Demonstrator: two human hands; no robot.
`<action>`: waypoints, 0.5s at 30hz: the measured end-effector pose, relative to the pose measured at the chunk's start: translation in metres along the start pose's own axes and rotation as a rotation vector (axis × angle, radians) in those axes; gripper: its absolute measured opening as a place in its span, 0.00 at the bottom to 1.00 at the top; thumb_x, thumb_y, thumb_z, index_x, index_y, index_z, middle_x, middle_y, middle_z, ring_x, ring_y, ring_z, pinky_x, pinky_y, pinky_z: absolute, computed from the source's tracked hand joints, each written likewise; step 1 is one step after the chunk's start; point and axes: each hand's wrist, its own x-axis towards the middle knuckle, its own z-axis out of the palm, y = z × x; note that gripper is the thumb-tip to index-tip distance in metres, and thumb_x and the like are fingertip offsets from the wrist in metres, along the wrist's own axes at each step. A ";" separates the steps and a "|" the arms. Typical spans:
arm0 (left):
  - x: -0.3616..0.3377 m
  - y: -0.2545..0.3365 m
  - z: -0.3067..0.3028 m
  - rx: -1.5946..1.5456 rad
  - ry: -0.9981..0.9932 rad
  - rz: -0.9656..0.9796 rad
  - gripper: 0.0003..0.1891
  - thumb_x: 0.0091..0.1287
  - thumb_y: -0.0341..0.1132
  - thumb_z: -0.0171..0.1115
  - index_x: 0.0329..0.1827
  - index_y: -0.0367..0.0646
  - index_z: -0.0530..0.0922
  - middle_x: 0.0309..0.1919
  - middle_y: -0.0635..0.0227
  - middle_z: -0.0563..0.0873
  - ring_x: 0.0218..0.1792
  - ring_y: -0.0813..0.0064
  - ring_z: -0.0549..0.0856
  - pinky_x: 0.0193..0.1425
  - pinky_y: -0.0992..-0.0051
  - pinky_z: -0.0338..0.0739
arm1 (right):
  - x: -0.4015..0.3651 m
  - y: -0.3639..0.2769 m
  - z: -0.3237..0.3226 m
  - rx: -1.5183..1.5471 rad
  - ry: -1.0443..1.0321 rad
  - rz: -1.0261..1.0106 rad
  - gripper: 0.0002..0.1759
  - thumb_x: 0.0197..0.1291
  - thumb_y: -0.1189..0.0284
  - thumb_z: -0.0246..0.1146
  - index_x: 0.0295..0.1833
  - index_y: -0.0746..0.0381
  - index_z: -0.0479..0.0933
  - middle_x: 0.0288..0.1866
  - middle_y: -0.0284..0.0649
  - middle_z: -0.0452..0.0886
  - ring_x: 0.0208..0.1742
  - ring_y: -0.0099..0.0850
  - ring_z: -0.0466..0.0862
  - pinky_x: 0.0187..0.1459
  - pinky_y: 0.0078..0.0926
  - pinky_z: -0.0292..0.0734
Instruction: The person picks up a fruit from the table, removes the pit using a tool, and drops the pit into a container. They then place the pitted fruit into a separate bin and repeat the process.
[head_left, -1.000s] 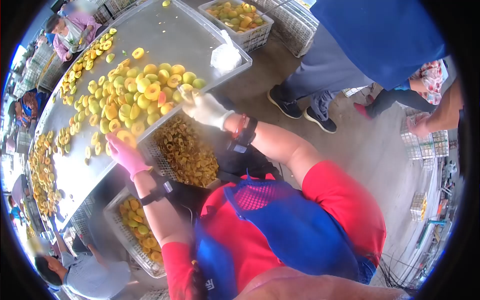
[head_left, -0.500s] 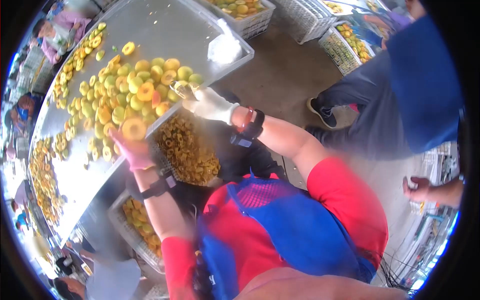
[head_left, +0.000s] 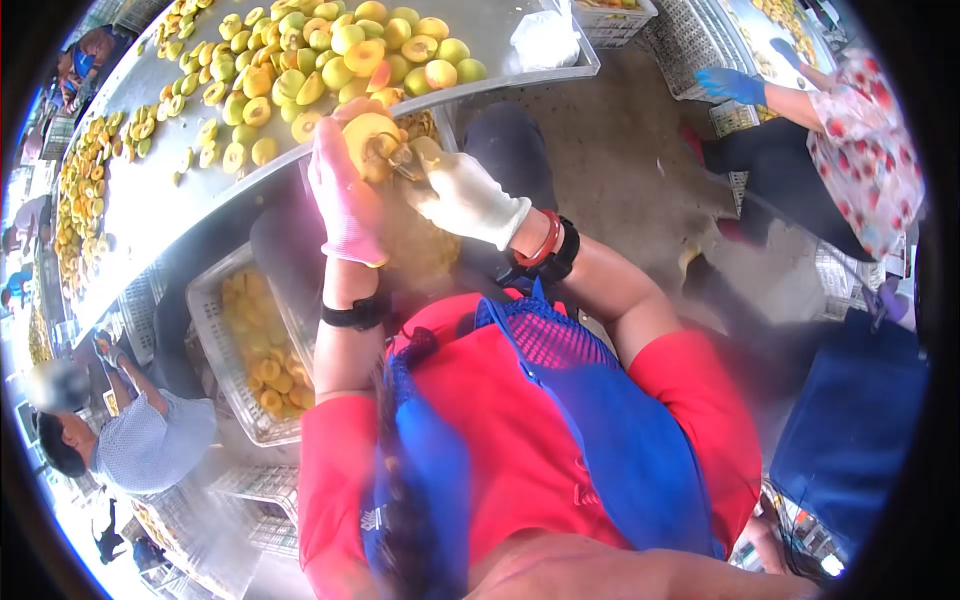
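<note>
My left hand (head_left: 345, 200), in a pink glove, is closed around a halved yellow peach (head_left: 368, 140) just off the table's near edge. My right hand (head_left: 465, 195), in a white glove, grips a small looped metal tool (head_left: 402, 160) whose end touches the cut face of the peach; the handle is hidden in the fingers. Beyond both hands, a pile of halved and whole-looking green-yellow peaches (head_left: 300, 60) lies on the metal table (head_left: 150, 215). Below them is a container of brownish fruit scraps (head_left: 432, 250), partly covered by the hands.
A white crate of peach halves (head_left: 230, 375) stands at my left. A white plastic bag (head_left: 545, 40) lies on the table corner. People work around me, one with a blue glove (head_left: 730, 85) at right. Dark-blue cloth (head_left: 850, 430) is close by at lower right.
Both hands have drawn back from the pile and come together, bringing the tool against the peach half. The view has shifted; the person in blue at right has moved lower in it.
</note>
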 end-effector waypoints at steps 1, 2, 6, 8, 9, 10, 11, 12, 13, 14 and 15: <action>-0.005 0.002 0.004 0.056 0.016 0.052 0.28 0.80 0.54 0.44 0.59 0.35 0.77 0.49 0.56 0.86 0.45 0.64 0.86 0.55 0.67 0.81 | -0.001 -0.005 0.001 0.023 0.015 -0.006 0.20 0.59 0.70 0.65 0.52 0.65 0.67 0.32 0.55 0.83 0.36 0.59 0.84 0.37 0.53 0.78; -0.011 0.006 0.010 0.033 0.055 0.071 0.27 0.80 0.52 0.43 0.57 0.34 0.77 0.49 0.57 0.86 0.45 0.66 0.86 0.55 0.67 0.81 | -0.003 -0.010 0.003 0.047 0.030 -0.011 0.21 0.58 0.70 0.65 0.53 0.65 0.68 0.33 0.55 0.83 0.37 0.59 0.84 0.39 0.52 0.79; -0.017 0.008 0.016 0.114 0.122 0.144 0.27 0.81 0.52 0.41 0.56 0.34 0.77 0.49 0.58 0.86 0.45 0.68 0.86 0.55 0.69 0.80 | -0.004 -0.015 0.009 0.178 0.020 0.008 0.21 0.57 0.72 0.66 0.54 0.67 0.71 0.38 0.57 0.83 0.42 0.59 0.84 0.43 0.50 0.80; -0.017 0.005 0.016 0.140 0.149 0.155 0.27 0.81 0.52 0.40 0.56 0.35 0.77 0.49 0.59 0.85 0.44 0.69 0.86 0.55 0.70 0.80 | -0.003 -0.010 0.014 0.208 -0.003 -0.019 0.20 0.56 0.73 0.66 0.53 0.68 0.72 0.39 0.59 0.83 0.43 0.59 0.84 0.43 0.49 0.80; -0.018 0.006 0.018 0.116 0.164 0.146 0.26 0.81 0.50 0.40 0.54 0.35 0.79 0.48 0.60 0.85 0.45 0.70 0.84 0.55 0.71 0.79 | -0.003 -0.012 0.013 0.190 -0.002 -0.027 0.21 0.56 0.73 0.66 0.53 0.68 0.72 0.39 0.59 0.83 0.44 0.59 0.83 0.43 0.49 0.80; -0.020 0.006 0.020 0.091 0.179 0.136 0.25 0.81 0.48 0.40 0.52 0.36 0.80 0.47 0.62 0.85 0.46 0.72 0.83 0.55 0.73 0.77 | -0.003 -0.014 0.011 0.173 -0.002 -0.034 0.21 0.56 0.73 0.66 0.54 0.68 0.71 0.39 0.59 0.83 0.44 0.59 0.83 0.43 0.49 0.80; -0.021 0.006 0.021 0.066 0.197 0.125 0.24 0.82 0.47 0.40 0.50 0.36 0.81 0.46 0.63 0.85 0.47 0.74 0.82 0.55 0.74 0.76 | -0.002 -0.015 0.010 0.155 -0.005 -0.041 0.21 0.55 0.73 0.66 0.54 0.68 0.71 0.39 0.59 0.83 0.44 0.59 0.83 0.43 0.49 0.80; -0.021 0.004 0.018 0.110 0.198 0.126 0.25 0.82 0.48 0.40 0.50 0.36 0.82 0.45 0.63 0.86 0.47 0.74 0.82 0.55 0.74 0.76 | -0.003 -0.015 0.010 0.190 -0.023 -0.025 0.21 0.55 0.73 0.66 0.54 0.69 0.71 0.38 0.60 0.83 0.44 0.60 0.83 0.43 0.49 0.80; -0.019 -0.001 0.012 0.155 0.198 0.127 0.26 0.82 0.49 0.40 0.49 0.36 0.82 0.44 0.64 0.86 0.46 0.74 0.82 0.54 0.74 0.76 | -0.003 -0.013 0.011 0.225 -0.040 -0.010 0.21 0.55 0.73 0.66 0.53 0.69 0.71 0.38 0.60 0.83 0.44 0.60 0.83 0.43 0.49 0.80; -0.018 -0.004 0.009 0.199 0.200 0.128 0.27 0.82 0.50 0.39 0.49 0.35 0.82 0.44 0.64 0.86 0.45 0.74 0.82 0.53 0.75 0.76 | -0.002 -0.012 0.011 0.260 -0.058 0.004 0.21 0.55 0.73 0.66 0.53 0.69 0.71 0.38 0.60 0.83 0.44 0.60 0.83 0.43 0.49 0.80; -0.019 -0.001 0.010 0.156 0.193 0.108 0.30 0.81 0.53 0.39 0.48 0.35 0.82 0.42 0.63 0.86 0.44 0.73 0.83 0.52 0.74 0.77 | -0.003 -0.012 0.011 0.192 -0.094 0.024 0.22 0.56 0.73 0.66 0.54 0.69 0.70 0.38 0.60 0.83 0.44 0.60 0.83 0.43 0.49 0.80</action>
